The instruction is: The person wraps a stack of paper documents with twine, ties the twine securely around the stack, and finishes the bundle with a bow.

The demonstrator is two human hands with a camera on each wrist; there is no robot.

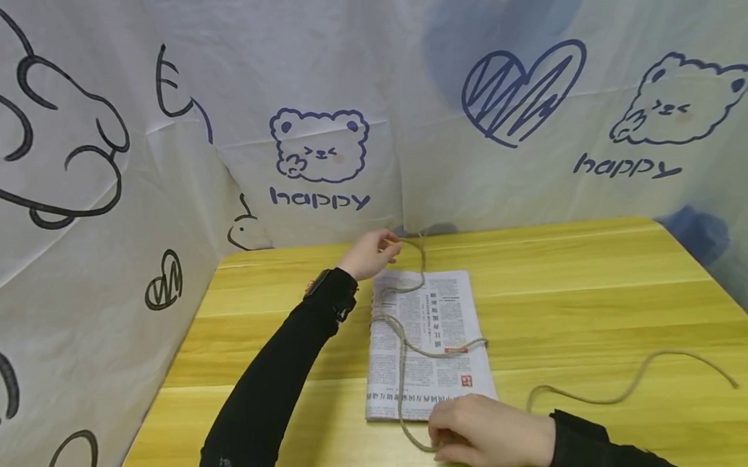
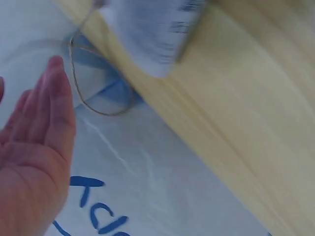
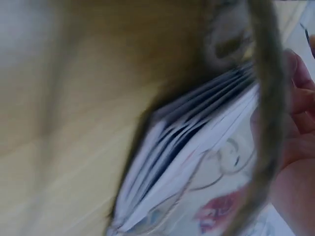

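A folded stack of newspaper (image 1: 439, 394) lies on the table, with jute twine (image 1: 402, 372) running across it and lengthwise along it. My left hand (image 1: 368, 254) is just past the stack's far left corner, beside a loop of twine. In the left wrist view its fingers (image 2: 59, 108) are straight and the twine loop (image 2: 74, 73) hangs beyond them. By the near right corner, my right hand (image 1: 493, 430) curls its fingers round the lengthwise twine. The right wrist view shows the layered newspaper edges (image 3: 182, 123), with blurred twine (image 3: 268, 113) close to the camera.
A loose tail of twine (image 1: 628, 393) trails over the yellow wood-grain table (image 1: 595, 289) at the right. White cloth (image 1: 416, 91) printed with bears, hearts and the word "happy" hangs behind the table's far edge and along its left side.
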